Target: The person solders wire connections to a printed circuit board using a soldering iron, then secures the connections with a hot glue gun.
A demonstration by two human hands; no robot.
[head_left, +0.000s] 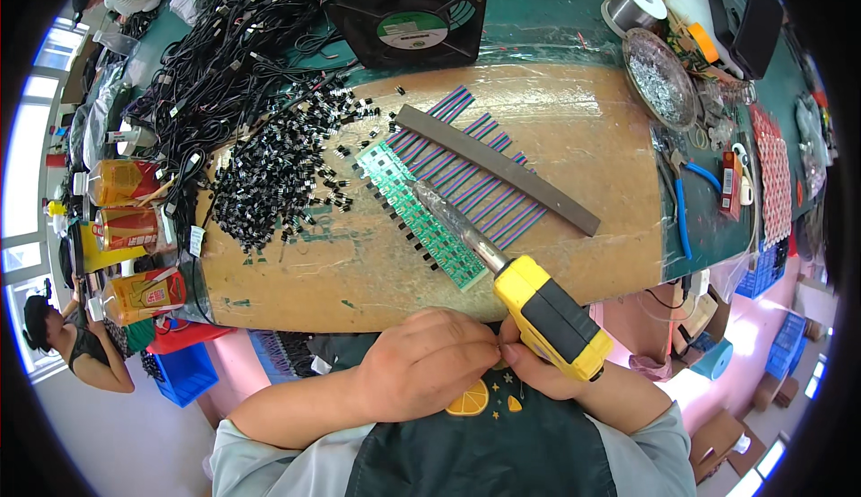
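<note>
The right hand (538,367) has its grip wrapped round the yellow-and-black plastic soldering iron (547,318), whose long axis runs up and left, tip resting on the green strip of circuit boards (421,219) on the bench (583,165). The left hand (426,362), fingers curled shut, touches the right hand's fingertips below the bench edge.

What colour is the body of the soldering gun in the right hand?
Yellow with a black grip section, on the soldering gun in the right hand; head view.
</note>
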